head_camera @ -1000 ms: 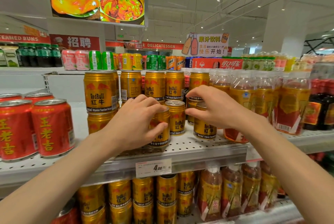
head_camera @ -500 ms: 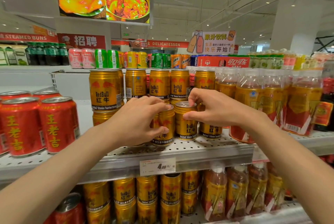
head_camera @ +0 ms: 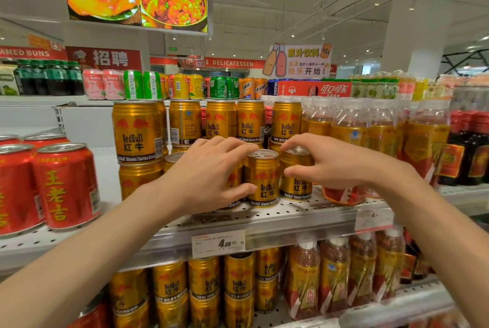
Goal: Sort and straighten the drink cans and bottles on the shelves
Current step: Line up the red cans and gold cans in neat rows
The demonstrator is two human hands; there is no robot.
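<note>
Three gold Red Bull cans stand in a tight row at the front of the perforated middle shelf (head_camera: 291, 215). My left hand (head_camera: 211, 174) wraps round the left gold can (head_camera: 236, 178), which it mostly hides; its thumb tip touches the middle can (head_camera: 263, 179). That middle can stands upright between my hands, label facing me. My right hand (head_camera: 328, 163) grips the top of the right gold can (head_camera: 296, 185), fingers over its rim and thumb on its front. Behind them, more gold cans (head_camera: 137, 132) are stacked two high.
Red cans (head_camera: 63, 185) stand on the shelf to the left. Clear-topped bottles of amber drink (head_camera: 349, 129) fill the right side, with dark bottles (head_camera: 476, 158) beyond them. A price tag (head_camera: 218, 243) hangs on the shelf edge. The lower shelf holds gold cans (head_camera: 203, 285) and tea bottles (head_camera: 333, 274).
My left hand has slid its can right, up against the middle can. My right hand has shifted from the middle can's top onto the right can. The front cans now stand closer together.
</note>
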